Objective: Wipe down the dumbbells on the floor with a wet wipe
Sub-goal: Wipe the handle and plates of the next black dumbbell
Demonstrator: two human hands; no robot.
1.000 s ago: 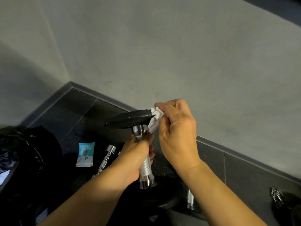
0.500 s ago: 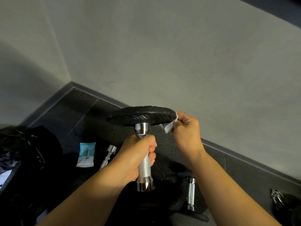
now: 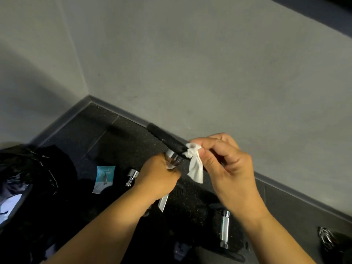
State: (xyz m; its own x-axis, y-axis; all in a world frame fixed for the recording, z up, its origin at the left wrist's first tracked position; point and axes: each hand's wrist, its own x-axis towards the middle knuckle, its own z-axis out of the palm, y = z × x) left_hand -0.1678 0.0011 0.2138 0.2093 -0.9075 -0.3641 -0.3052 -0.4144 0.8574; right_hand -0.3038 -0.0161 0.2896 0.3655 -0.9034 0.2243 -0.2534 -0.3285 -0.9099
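Head cam, wide-angle, fwd/down, close over left hand (image 3: 158, 176), right hand (image 3: 230, 168).

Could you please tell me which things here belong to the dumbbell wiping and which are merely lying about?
Job in hand: left hand gripping the raised dumbbell; right hand pinching the wet wipe against it; second dumbbell; wipe packet.
Lying about: black bag; shiny metal piece.

The left hand (image 3: 158, 174) hides most of the dumbbell handle (image 3: 163, 203), its lower end lost in shadow. Above the grip the black plate (image 3: 163, 137) is blurred, its near rim covered by the wet wipe (image 3: 194, 166) pinched in the right hand (image 3: 226, 168). Left of the grip, the print on the wipe packet (image 3: 104, 178) is unreadable.
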